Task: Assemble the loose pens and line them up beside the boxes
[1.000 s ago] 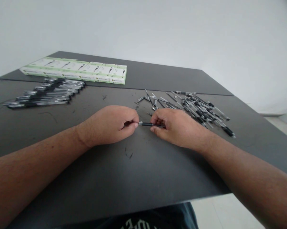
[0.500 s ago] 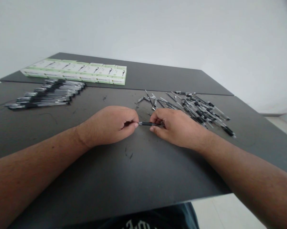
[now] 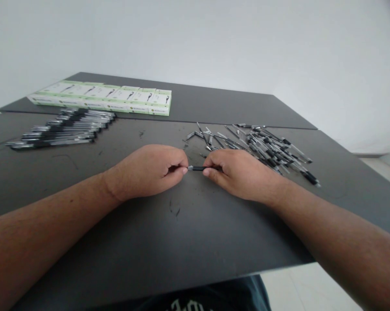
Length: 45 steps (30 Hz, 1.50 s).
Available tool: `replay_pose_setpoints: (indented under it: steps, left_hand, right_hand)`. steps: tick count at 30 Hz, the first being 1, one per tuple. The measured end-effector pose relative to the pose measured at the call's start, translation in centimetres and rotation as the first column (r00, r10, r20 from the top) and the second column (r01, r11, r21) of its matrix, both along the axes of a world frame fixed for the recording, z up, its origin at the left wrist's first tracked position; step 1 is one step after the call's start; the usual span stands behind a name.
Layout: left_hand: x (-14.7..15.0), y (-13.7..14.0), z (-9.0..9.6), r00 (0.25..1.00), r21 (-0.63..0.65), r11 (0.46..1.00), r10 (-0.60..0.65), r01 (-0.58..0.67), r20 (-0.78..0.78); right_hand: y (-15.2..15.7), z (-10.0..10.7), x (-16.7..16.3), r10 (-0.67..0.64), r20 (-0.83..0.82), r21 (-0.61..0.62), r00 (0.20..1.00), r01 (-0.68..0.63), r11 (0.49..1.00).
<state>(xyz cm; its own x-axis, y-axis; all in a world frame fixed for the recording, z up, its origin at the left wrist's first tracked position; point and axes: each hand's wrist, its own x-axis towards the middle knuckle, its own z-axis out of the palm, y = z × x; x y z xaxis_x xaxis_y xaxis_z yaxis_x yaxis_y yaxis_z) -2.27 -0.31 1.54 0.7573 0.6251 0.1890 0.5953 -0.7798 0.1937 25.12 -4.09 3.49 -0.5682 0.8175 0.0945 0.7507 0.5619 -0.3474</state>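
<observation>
A pen [image 3: 198, 168] with a black grip lies level between my two hands, just over the table. My left hand [image 3: 152, 170] pinches its left end between thumb and forefinger. On the black grip, the thumb and fingers of my right hand [image 3: 238, 172] are closed. Only a short stretch of the pen shows between the hands; its ends are hidden. Past my right hand is a loose heap of pens and pen parts [image 3: 269, 149]. Beyond my left hand, several clear pens with black grips [image 3: 61, 127] lie side by side.
A row of white and green boxes [image 3: 100, 96] stands at the back left of the dark grey table [image 3: 195, 242]. Thin refills and small clear pieces [image 3: 210, 134] are scattered beyond my right hand. A white wall [image 3: 201, 43] rises behind the table.
The fingers of my right hand have closed more fully around the pen's grip. My left hand keeps its pinch in nearly the same place.
</observation>
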Motion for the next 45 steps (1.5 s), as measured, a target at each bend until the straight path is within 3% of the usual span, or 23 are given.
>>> replay_pose_setpoints:
  steps: [8,13,18,23,28,34,39,45]
  left_hand:
    - [-0.16,0.06,-0.13,1.0,0.0,1.0,-0.012,0.012,0.014]
    - [-0.18,0.03,-0.17,1.0,0.003,1.0,-0.024,0.024,0.017]
    - [0.01,-0.03,-0.03,1.0,0.0,1.0,-0.016,0.016,0.002]
    - [0.01,-0.01,0.04,1.0,-0.011,1.0,-0.024,0.024,0.004]
    - [0.01,-0.01,-0.04,1.0,-0.007,1.0,-0.023,0.023,0.004]
    - [0.0,-0.04,0.06,1.0,-0.012,1.0,-0.025,0.025,-0.007]
    - [-0.13,0.08,-0.05,1.0,-0.012,1.0,-0.026,0.026,-0.005]
    - [-0.06,0.05,-0.03,0.999,-0.022,0.999,-0.029,0.029,-0.015]
  right_hand:
    - [-0.06,-0.01,0.02,-0.03,-0.02,-0.016,0.999,0.03,0.999]
    - [-0.04,0.14,-0.08,0.025,0.043,-0.031,0.999,-0.024,0.999]
    - [-0.1,0.21,-0.16,-0.013,-0.021,-0.028,1.0,0.013,1.0]
    - [-0.2,0.41,-0.23,0.018,0.063,-0.043,0.998,-0.016,0.999]
    - [-0.2,0.35,-0.25,-0.015,-0.002,-0.041,1.0,0.015,0.999]
    - [-0.17,0.57,-0.38,0.025,0.088,-0.059,0.996,-0.02,0.998]
    - [-0.17,0.24,-0.17,-0.017,-0.019,-0.057,1.0,0.016,0.998]
    - [-0.04,0.4,-0.27,0.042,0.069,-0.049,0.997,-0.039,0.998]
